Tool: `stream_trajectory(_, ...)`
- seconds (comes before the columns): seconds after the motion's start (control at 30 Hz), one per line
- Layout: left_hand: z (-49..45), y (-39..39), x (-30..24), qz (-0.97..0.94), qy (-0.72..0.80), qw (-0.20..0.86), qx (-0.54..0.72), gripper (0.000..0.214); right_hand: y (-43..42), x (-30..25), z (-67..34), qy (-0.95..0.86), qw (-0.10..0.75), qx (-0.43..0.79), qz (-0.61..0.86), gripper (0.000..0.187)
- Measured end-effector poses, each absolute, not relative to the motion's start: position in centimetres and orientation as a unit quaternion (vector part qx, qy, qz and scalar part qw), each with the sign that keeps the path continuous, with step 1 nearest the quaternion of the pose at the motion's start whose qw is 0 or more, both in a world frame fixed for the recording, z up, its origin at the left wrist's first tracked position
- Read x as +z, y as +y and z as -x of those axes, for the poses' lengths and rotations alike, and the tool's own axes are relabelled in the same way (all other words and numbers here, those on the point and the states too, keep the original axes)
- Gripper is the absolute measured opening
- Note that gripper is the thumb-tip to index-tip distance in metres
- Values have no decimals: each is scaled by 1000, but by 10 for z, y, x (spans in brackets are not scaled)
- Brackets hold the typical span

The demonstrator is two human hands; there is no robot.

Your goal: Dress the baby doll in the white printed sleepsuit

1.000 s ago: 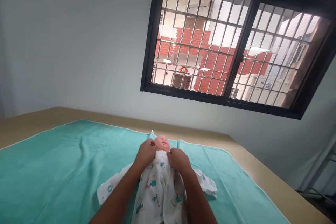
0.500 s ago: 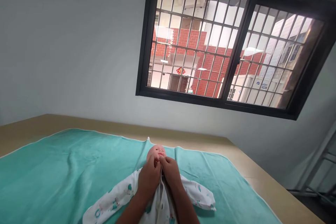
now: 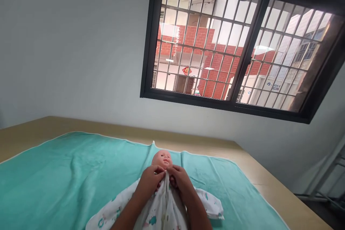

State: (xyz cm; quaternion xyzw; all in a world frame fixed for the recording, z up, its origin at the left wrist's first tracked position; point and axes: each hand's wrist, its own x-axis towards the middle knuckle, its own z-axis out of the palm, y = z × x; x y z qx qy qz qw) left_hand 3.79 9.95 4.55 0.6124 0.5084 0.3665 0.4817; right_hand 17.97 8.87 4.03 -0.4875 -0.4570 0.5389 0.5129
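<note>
A baby doll (image 3: 162, 159) lies on its back on a teal blanket (image 3: 113, 165), its head toward the wall. It wears a white baby outfit (image 3: 152, 219) printed with small green figures, the sleeves spread to both sides. Just below the doll's chin, my left hand (image 3: 151, 181) pinches the outfit's front edge at the neck. My right hand (image 3: 181, 179) grips the opposite front edge close beside it. Between the hands the cloth is drawn up in folds. My fingers cover any fastener at the neckline.
The blanket lies on a wooden table (image 3: 140, 136) against a grey wall (image 3: 75, 50). A dark-framed window (image 3: 185, 102) with metal bars is above. A metal frame (image 3: 327, 165) stands to the right of the table.
Both hands have come down slightly from the doll's mouth and chin to the neckline, uncovering more of the face. The outfit's front is now pulled closer together and bunched up.
</note>
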Motion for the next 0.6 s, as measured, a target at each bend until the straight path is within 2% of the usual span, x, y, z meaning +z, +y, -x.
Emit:
stream_trajectory(0.13, -39, 97, 50, -651, 467, 418, 429, 17, 87, 41, -180, -434, 534, 565, 456, 27)
stream_trajectory(0.33, -33, 99, 50, -571, 424, 581, 396, 31, 86, 37, -184, -445, 519, 563, 465, 27)
stream_trajectory(0.6, -31, 100, 52, -567, 431, 592, 377, 40, 85, 33, -191, -448, 505, 585, 449, 24)
